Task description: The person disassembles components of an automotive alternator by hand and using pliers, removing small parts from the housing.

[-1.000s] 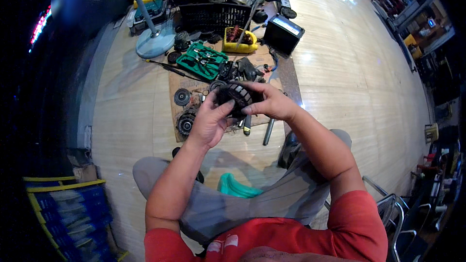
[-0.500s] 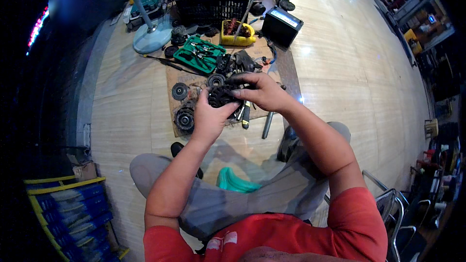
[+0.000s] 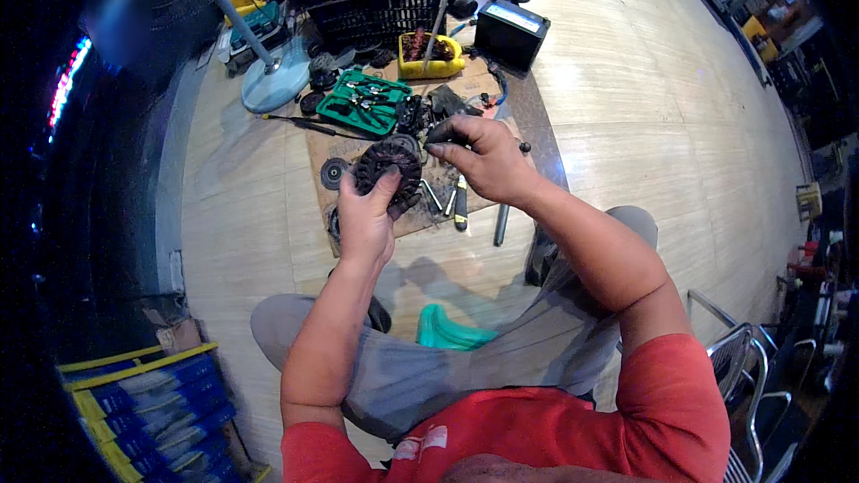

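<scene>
My left hand (image 3: 362, 219) grips a black toothed circular part (image 3: 379, 157), its thumb across the face. My right hand (image 3: 474, 159) is just right of it, thumb and fingers pinched; anything between them is too small or hidden to make out. Under both hands lies a cardboard sheet (image 3: 420, 229) bearing a round dark disc (image 3: 333, 176), a yellow-and-black handled tool (image 3: 461, 201), small metal tools and dirty parts. An open green tool case (image 3: 331, 112) lies behind my hands; a metal bar (image 3: 501, 228) lies at the right.
Farther back are black crates (image 3: 376, 13), a yellow cut container (image 3: 452, 64), a black battery (image 3: 510, 40) and a stand's round base (image 3: 273, 88). My crossed legs surround a green plastic object (image 3: 447, 333). A metal-framed chair (image 3: 752, 376) is at right, blue-yellow stacked items (image 3: 152, 394) at left.
Both hands held the circular part together; my right hand has since drawn off it, while my left has shifted slightly left and tilted the part face up toward me.
</scene>
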### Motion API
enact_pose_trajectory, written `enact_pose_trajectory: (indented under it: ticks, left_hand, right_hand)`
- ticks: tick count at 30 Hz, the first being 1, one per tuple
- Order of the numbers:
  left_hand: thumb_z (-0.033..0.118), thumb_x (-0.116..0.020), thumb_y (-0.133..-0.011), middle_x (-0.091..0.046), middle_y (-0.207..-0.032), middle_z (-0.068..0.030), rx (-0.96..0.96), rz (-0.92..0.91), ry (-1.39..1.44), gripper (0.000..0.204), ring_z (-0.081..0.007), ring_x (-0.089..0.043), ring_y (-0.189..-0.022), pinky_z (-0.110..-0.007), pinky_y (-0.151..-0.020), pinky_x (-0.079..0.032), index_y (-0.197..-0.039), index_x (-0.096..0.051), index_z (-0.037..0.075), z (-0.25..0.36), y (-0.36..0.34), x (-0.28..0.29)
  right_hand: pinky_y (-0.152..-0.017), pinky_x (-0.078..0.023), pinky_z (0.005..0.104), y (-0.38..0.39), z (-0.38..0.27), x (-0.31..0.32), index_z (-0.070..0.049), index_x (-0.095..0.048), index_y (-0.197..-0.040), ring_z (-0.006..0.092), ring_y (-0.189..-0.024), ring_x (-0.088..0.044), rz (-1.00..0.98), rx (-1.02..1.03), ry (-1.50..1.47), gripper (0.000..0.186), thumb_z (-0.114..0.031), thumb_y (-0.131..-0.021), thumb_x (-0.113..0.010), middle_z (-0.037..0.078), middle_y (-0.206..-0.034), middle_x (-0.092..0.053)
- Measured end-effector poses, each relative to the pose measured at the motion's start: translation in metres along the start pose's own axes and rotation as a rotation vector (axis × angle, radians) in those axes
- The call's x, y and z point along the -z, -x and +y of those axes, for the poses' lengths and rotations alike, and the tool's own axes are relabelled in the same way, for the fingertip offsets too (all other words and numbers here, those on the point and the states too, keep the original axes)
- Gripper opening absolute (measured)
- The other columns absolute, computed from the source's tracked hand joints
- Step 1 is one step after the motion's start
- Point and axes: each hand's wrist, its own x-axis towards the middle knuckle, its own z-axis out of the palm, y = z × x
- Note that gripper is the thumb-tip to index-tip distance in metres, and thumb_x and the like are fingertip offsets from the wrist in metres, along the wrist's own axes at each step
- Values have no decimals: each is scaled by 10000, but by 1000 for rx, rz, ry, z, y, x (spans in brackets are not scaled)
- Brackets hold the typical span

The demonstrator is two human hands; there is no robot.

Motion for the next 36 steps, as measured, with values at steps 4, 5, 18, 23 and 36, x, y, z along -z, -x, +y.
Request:
enact_pose_trajectory:
  ticks: [4, 5, 18, 23, 36]
  left_hand:
    - [116, -637, -925, -633, -1093, -90, 49, -58, 82, 316, -226, -662, -953, -385, -729, -586, -1195, -479, 77, 1, -2, 3]
    - [113, -631, -926, -633, -1093, -90, 58, -69, 92, 315, -226, -661, -956, -383, -733, -586, -1198, -479, 73, 1, -2, 4]
    - [-30, -604, -850, -614, -1113, -141, 62, -227, 13, 390, -243, -650, -990, -406, -862, -558, -1206, -445, -8, 3, 9, -11]
    - [-54, -658, -796, -611, -1121, -138, -7, -244, -102, 491, -231, -641, -999, -362, -899, -527, -1223, -419, -16, 1, 5, -5]
    - [41, -778, -699, -624, -1063, -108, -205, -69, -892, 635, -184, -614, -972, -314, -880, -490, -1240, -449, -9, -1, 9, 2]
  right_hand:
    - [-685, -481, 290, -2, 1, 1, 0, -653, -932, 120, -745, -587, 31, -76, -82, 101, -91, -889, -646, 68, -787, -648]
    - [-680, -483, 317, -3, 2, 2, 7, -645, -919, 158, -730, -597, 54, -97, -89, 132, -117, -877, -657, 106, -781, -645]
    - [-632, -503, 284, -25, 53, 7, 22, -648, -1001, 137, -691, -619, 250, -478, -560, 198, -139, -887, -666, 75, -807, -672]
    - [-642, -536, 283, -33, 39, 23, -8, -624, -981, 146, -700, -649, 310, -529, -818, 106, -95, -921, -619, 67, -849, -673]
    - [-691, -506, 317, -28, 36, 45, -1, -633, -1066, 186, -774, -629, 497, -122, 74, 242, -145, -874, -668, 107, -914, -662]
